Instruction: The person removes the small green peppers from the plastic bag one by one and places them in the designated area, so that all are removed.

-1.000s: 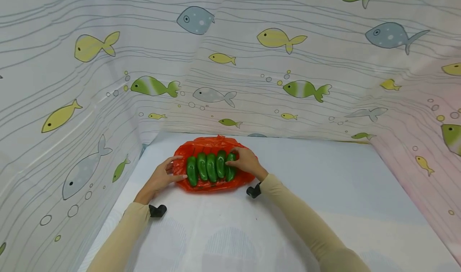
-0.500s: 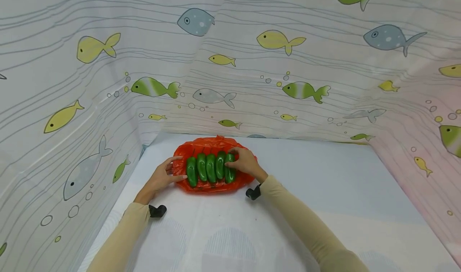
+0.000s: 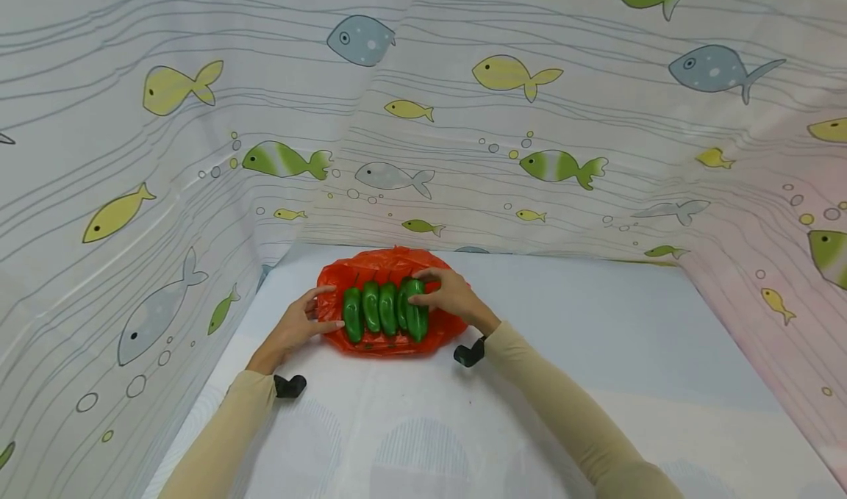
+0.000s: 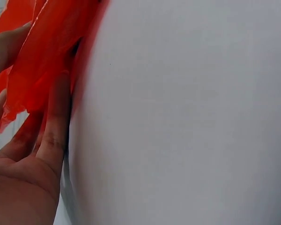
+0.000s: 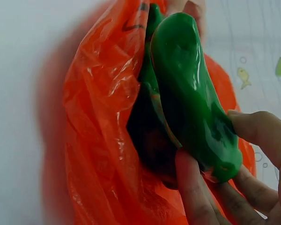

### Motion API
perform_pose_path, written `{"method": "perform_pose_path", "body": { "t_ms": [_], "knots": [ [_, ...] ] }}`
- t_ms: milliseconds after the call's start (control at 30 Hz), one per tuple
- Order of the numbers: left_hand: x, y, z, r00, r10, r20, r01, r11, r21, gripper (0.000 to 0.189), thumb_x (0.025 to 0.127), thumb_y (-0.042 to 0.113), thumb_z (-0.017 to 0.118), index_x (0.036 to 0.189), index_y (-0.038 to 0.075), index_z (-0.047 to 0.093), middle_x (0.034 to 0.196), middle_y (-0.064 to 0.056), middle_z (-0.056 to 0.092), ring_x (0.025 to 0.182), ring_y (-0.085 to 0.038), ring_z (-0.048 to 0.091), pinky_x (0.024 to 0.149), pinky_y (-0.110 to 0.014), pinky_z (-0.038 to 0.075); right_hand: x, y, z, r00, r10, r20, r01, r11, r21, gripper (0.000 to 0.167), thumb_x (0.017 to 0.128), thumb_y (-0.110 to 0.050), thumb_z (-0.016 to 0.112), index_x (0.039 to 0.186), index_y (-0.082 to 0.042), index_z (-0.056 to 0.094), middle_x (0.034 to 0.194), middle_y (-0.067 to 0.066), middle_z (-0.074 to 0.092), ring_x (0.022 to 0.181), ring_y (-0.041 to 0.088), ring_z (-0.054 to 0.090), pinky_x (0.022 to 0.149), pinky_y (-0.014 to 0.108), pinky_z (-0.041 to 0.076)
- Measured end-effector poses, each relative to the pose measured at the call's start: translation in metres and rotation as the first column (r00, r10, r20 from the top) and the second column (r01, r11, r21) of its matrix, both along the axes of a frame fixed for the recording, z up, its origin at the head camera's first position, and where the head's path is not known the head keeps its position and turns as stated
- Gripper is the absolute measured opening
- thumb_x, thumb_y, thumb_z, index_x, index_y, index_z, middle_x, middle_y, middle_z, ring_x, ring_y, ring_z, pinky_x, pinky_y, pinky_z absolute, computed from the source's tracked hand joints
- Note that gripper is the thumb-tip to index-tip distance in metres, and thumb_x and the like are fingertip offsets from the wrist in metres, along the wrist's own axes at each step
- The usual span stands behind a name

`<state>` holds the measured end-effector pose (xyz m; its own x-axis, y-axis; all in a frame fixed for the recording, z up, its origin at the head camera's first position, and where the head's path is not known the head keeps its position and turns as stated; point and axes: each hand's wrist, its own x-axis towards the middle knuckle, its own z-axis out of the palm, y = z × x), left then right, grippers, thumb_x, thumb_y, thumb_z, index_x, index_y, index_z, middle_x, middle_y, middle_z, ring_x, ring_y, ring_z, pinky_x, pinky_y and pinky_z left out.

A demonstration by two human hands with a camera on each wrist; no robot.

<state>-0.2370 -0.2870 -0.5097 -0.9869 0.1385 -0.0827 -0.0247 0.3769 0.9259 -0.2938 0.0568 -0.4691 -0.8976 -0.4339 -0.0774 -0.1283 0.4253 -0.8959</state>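
Several glossy green cucumber-like pieces [image 3: 371, 308] lie side by side on an orange-red plastic bag [image 3: 337, 273] near the back of the table. My right hand [image 3: 453, 293] pinches the rightmost green cucumber [image 3: 418, 321], which is raised and overlaps its neighbour in the head view. In the right wrist view the thumb [image 5: 260, 129] is on one side of this cucumber [image 5: 187, 79] and the fingers [image 5: 192, 183] are on the other. At the bag's left end, my left hand [image 3: 295, 326] holds the edge, with fingers on both sides of the film [image 4: 42, 70].
The white table [image 3: 562, 322] runs back to a curtain [image 3: 456, 139] printed with fish and lines, which hangs behind and at both sides. Black wrist cameras [image 3: 290, 386] are strapped under the sleeves.
My right hand has moved slightly left, and the rightmost cucumber with it, so that it now overlaps its neighbour. The left hand stays at the bag's edge.
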Motion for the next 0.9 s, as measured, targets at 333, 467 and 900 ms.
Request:
{"method": "perform_pose_path", "body": {
  "t_ms": [333, 467, 900],
  "knots": [
    [0.0, 0.0, 0.0, 1.0, -0.003, -0.008, 0.003, 1.0, -0.023, 0.081, 0.086, 0.019, 0.086, 0.155, 0.016, 0.042, 0.145, -0.025, 0.05, 0.124, -0.04, 0.052, 0.09, -0.033, 0.051, 0.008, 0.008, 0.007, 0.999, 0.04, 0.02, -0.04, 0.999, -0.016, 0.056, 0.087, -0.028, 0.086, 0.137, -0.013, 0.065, 0.134, 0.006, 0.062, 0.081, 0.033, 0.07, 0.086, 0.039, 0.055],
    [0.0, 0.001, 0.001, 1.0, -0.004, -0.012, 0.003, 1.0, -0.027, 0.081, 0.086, 0.02, 0.086, 0.154, 0.016, 0.043, 0.145, -0.024, 0.05, 0.125, -0.04, 0.051, 0.09, -0.033, 0.05, 0.01, 0.012, 0.009, 0.999, 0.048, 0.007, -0.048, 0.999, -0.001, 0.057, 0.087, -0.03, 0.085, 0.137, -0.015, 0.064, 0.134, 0.005, 0.062, 0.084, 0.029, 0.069, 0.089, 0.037, 0.053],
    [0.0, 0.002, 0.001, 1.0, 0.014, 0.004, -0.014, 1.0, -0.023, 0.084, 0.085, 0.022, 0.087, 0.155, 0.016, 0.041, 0.157, -0.026, 0.037, 0.142, -0.047, 0.035, 0.113, -0.06, 0.034, 0.017, 0.033, 0.013, 0.993, 0.085, -0.08, -0.084, 0.996, 0.017, 0.06, 0.087, -0.037, 0.084, 0.14, -0.019, 0.063, 0.133, 0.001, 0.064, 0.099, 0.021, 0.069, 0.083, 0.037, 0.057]
  ]
}}
